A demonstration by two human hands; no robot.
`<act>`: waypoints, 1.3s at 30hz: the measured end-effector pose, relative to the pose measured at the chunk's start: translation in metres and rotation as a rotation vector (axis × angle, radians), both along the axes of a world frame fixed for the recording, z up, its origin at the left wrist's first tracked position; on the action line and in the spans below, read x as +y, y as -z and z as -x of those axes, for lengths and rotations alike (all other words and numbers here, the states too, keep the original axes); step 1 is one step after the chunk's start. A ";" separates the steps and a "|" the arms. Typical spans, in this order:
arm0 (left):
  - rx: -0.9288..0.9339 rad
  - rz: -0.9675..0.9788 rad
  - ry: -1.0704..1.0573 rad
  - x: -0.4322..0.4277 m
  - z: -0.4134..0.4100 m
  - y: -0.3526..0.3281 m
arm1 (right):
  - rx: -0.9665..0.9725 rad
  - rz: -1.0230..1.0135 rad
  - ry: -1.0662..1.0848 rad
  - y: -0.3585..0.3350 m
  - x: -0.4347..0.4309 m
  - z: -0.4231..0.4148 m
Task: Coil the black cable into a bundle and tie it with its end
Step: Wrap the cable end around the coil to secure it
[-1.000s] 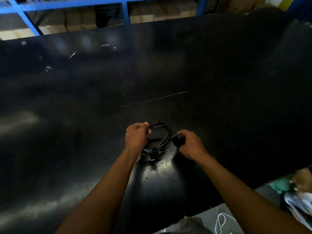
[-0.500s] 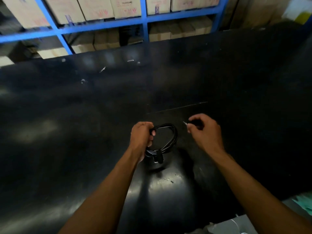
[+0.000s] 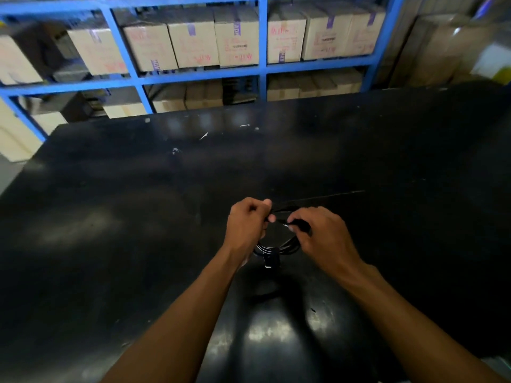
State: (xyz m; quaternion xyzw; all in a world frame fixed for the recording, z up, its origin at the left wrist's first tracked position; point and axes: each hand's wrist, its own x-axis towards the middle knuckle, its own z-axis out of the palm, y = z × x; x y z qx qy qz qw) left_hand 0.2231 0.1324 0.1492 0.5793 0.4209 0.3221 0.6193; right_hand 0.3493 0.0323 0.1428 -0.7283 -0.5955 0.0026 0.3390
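Note:
A black cable (image 3: 279,248) is coiled into a small loop of several turns, held just above the black table (image 3: 138,230). My left hand (image 3: 246,225) grips the left side of the coil in a closed fist. My right hand (image 3: 320,233) pinches the cable's plug end (image 3: 297,225) at the top right of the loop, close to my left thumb. A second plug (image 3: 269,261) hangs from the bottom of the coil. Part of the loop is hidden behind both hands.
The black table stretches wide on all sides, with small white scraps (image 3: 204,136) near its far edge. Behind it stands a blue shelf rack (image 3: 193,76) filled with cardboard boxes (image 3: 190,45). The table's near edge (image 3: 492,360) shows at bottom right.
My right hand has moved back left with the plug end, from apart on the right to the top of the coil beside my left hand. The head view has tilted upward.

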 end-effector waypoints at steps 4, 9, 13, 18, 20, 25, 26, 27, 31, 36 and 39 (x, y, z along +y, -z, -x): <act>-0.026 -0.003 0.048 -0.005 -0.001 -0.003 | -0.088 -0.094 0.081 -0.001 0.004 0.001; -0.013 0.010 0.150 -0.007 -0.005 -0.006 | -0.040 -0.126 0.098 -0.003 0.003 0.000; -0.011 0.053 0.176 -0.007 -0.008 -0.007 | -0.082 -0.134 0.050 0.000 0.004 -0.008; 0.021 0.094 0.195 -0.005 -0.011 -0.006 | -0.085 -0.191 0.063 0.004 0.004 -0.009; 0.026 0.078 0.192 -0.004 -0.011 -0.005 | -0.094 -0.193 0.060 0.003 0.005 -0.007; 0.143 -0.074 0.107 0.003 -0.009 0.001 | -0.039 -0.140 0.042 -0.003 0.004 -0.008; 0.167 -0.111 0.090 0.004 -0.009 0.003 | -0.014 -0.128 0.025 -0.004 0.004 -0.009; 0.187 -0.145 0.079 0.006 -0.008 0.005 | 0.015 -0.115 0.014 -0.005 0.004 -0.010; 0.198 -0.255 0.110 0.005 -0.005 0.006 | 0.169 -0.067 0.050 -0.007 0.007 -0.012; 0.217 -0.350 0.166 0.005 -0.003 0.006 | 0.376 0.024 0.147 -0.007 0.011 -0.016; 0.245 -0.364 0.208 0.005 -0.002 0.007 | 0.447 0.095 0.106 -0.008 0.011 -0.018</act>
